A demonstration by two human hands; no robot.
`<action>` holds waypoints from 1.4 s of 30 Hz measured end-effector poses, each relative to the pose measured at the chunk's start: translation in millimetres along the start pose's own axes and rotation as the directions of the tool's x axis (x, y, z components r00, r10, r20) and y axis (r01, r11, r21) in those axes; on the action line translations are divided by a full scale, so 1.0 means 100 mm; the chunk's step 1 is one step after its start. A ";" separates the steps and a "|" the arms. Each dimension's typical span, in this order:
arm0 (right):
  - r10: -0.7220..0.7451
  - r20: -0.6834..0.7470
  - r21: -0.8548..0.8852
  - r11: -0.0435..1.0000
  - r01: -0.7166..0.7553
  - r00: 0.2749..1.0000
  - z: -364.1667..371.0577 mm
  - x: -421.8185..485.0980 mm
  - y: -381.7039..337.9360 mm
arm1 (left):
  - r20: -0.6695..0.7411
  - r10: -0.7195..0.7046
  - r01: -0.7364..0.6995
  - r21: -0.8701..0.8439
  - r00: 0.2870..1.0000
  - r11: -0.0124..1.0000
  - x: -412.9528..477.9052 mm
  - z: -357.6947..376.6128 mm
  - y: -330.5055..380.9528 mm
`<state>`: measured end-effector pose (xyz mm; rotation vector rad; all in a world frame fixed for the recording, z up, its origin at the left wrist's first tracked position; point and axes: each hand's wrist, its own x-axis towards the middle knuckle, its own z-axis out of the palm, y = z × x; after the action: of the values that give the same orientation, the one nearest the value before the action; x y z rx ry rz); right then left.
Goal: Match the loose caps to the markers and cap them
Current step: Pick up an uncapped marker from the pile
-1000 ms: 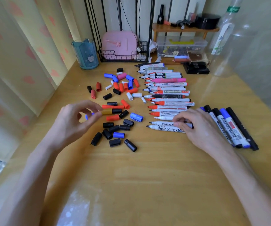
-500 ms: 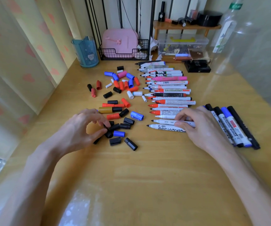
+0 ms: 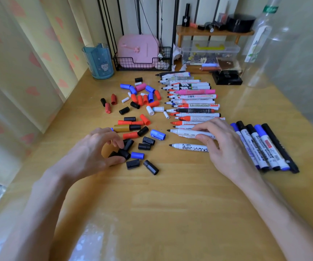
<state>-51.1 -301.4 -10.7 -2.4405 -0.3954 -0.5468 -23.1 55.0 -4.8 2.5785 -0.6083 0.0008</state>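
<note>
Item: white marker [image 3: 185, 133], black-tipped, uncapped, at the near end of the row of uncapped markers [image 3: 193, 102] on the desk [image 3: 170, 213]. The right hand [image 3: 225, 147] grips its barrel toward the rear, thumb beneath and fingers curled over the top, with the tip pointing left. Companion item: black cap [image 3: 124, 154], in the near cluster of loose caps [image 3: 144, 142] to the left of the row. The left hand [image 3: 93, 149] is curled over it, and thumb and fingertips appear to pinch it, though part of the cap is hidden. Handling, by estimate: both pieces are light, rigid plastic, smooth and apt to roll. The cap is short, so it is best pinched across its closed end with the open mouth facing the tip. The barrel is best held mid-body and kept level so that the felt tip touches nothing. A firm axial push should seat the cap, and a wrong match would probably jam or sit loose. Finished stock: capped markers [image 3: 265, 146] lying side by side just right of the right hand.
</note>
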 end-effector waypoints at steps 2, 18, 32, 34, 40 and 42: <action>-0.007 -0.004 0.005 1.000 0.007 1.000 0.01 0.00 -0.03 | -0.010 -0.008 0.008 0.006 1.000 1.000 0.00 0.00 0.03; -0.079 0.005 0.118 0.990 0.078 0.997 0.04 -0.02 -0.16 | -0.091 0.027 -0.064 -0.433 0.996 0.899 0.07 0.16 0.55; -0.134 0.008 0.086 0.987 0.133 0.991 0.06 -0.02 -0.21 | -0.208 -0.057 -0.051 -0.478 0.976 0.877 0.12 0.34 0.63; -0.140 0.017 0.086 0.987 0.138 0.990 0.07 -0.02 -0.21 | -0.207 -0.039 -0.067 -0.483 0.978 0.873 0.12 0.35 0.65; -0.131 0.020 0.078 0.989 0.129 0.991 0.06 -0.03 -0.23 | -0.219 -0.016 -0.089 -0.463 0.976 0.882 0.12 0.35 0.64; -0.135 0.026 0.087 0.987 0.133 0.990 0.06 -0.03 -0.25 | -0.213 -0.009 -0.095 -0.472 0.977 0.877 0.12 0.36 0.65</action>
<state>-61.9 -278.9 -4.4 -2.3548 -0.5875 -0.5375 -43.6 -17.2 -5.4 2.0479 -0.5095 0.1206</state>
